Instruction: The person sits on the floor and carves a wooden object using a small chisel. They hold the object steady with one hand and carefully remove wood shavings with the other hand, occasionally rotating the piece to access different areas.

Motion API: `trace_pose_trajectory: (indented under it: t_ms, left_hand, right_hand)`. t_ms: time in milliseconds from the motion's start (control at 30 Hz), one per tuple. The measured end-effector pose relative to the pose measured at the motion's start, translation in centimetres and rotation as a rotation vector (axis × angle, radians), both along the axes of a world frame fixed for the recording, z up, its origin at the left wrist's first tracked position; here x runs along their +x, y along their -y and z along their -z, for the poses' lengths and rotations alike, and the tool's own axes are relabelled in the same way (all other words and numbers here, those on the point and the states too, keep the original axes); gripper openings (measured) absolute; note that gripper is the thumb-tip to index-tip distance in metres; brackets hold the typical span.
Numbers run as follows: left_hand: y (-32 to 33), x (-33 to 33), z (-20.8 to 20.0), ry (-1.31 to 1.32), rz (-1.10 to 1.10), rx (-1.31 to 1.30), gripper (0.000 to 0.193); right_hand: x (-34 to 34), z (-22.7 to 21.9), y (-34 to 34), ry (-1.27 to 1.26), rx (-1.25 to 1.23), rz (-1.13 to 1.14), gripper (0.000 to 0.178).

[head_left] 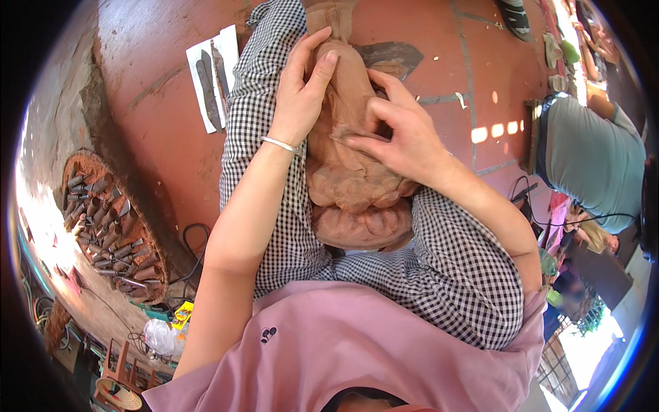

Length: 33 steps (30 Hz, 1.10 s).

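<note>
So the brown carved piece (pixel 360 223) sat between the person's thighs. The left hand (pixel 298 93) lay open against its left side, while the right hand (pixel 405 130) pinched a brown scrap (pixel 351 132) on it. Loads of tools (pixel 110 230) sat off left.

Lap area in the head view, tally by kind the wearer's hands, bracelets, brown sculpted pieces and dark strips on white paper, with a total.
Hands (left hand, right hand): 2
Bracelet: 1
Brown sculpted piece: 1
Dark strips on white paper: 2
Total: 6
</note>
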<state>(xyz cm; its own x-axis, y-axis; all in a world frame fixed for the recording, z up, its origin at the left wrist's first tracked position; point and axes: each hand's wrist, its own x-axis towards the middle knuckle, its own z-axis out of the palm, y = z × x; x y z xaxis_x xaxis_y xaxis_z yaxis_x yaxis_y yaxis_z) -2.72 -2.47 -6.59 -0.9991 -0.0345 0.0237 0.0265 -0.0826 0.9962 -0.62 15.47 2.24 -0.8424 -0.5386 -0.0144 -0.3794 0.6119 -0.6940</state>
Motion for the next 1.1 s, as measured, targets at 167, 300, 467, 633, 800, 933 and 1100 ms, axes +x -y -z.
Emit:
trace_pose_trajectory:
  t_ms: [167,300,467,633,800,933,1100]
  left_hand:
    - [0.4,0.2,0.1,0.030,0.005,-0.017,0.042]
    - [0.1,0.2,-0.2,0.038,-0.002,-0.012,0.041]
    - [-0.3,0.0,-0.9,0.098,0.017,0.145,0.038]
    - [0.5,0.1,-0.9,0.106,0.033,0.073,0.041]
    - [-0.2,0.1,-1.2,0.116,0.020,0.034,0.042]
    - [0.0,0.2,-1.6,0.137,0.038,0.097,0.043]
    - [0.2,0.3,-1.5,0.114,0.029,0.013,0.043]
  right_hand:
    - [0.0,-0.1,-0.1,0.031,-0.037,-0.024,0.035]
    - [0.2,-1.1,-0.7,0.177,-0.041,-0.013,0.035]
    - [0.4,-0.4,0.7,-0.140,0.124,0.020,0.037]
    - [0.7,-1.4,0.3,-0.152,0.161,-0.035,0.036]
    - [0.7,-0.9,-0.1,-0.235,0.091,-0.048,0.033]
    - [-0.1,0.4,1.4,-0.313,0.003,-0.029,0.033]
    - [1.2,-1.6,-0.6,-0.159,0.108,-0.106,0.030]
